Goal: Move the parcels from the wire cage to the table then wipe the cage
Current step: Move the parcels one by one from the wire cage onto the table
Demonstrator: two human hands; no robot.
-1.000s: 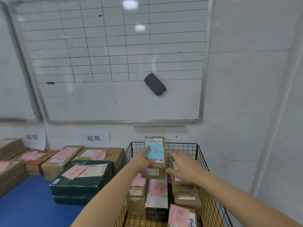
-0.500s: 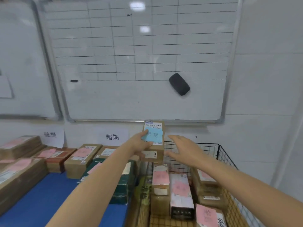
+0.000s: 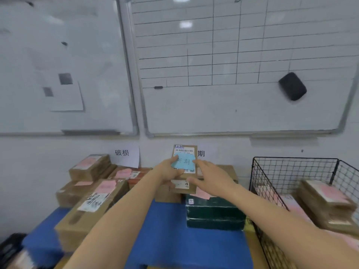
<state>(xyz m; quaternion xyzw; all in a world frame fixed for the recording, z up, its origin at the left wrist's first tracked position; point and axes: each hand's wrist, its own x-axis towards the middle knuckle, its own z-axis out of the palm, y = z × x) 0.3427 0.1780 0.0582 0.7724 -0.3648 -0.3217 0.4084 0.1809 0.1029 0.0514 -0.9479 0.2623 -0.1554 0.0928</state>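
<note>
parcel (image 3: 185,150) with a blue note (image 3: 184,162) is held above the blue table (image 3: 174,239), left of the wire cage (image 3: 291,171); left hand (image 3: 167,171) grips its side, right hand (image 3: 213,179) touches the other with straight fingers.

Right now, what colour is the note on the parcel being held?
Light blue; the note on the held parcel shows best in the head view.

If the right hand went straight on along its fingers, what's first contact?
The blue-noted parcel that the left hand grips. The right hand seems to reach the parcel's right edge with its fingertips, though depth is unclear.
</note>
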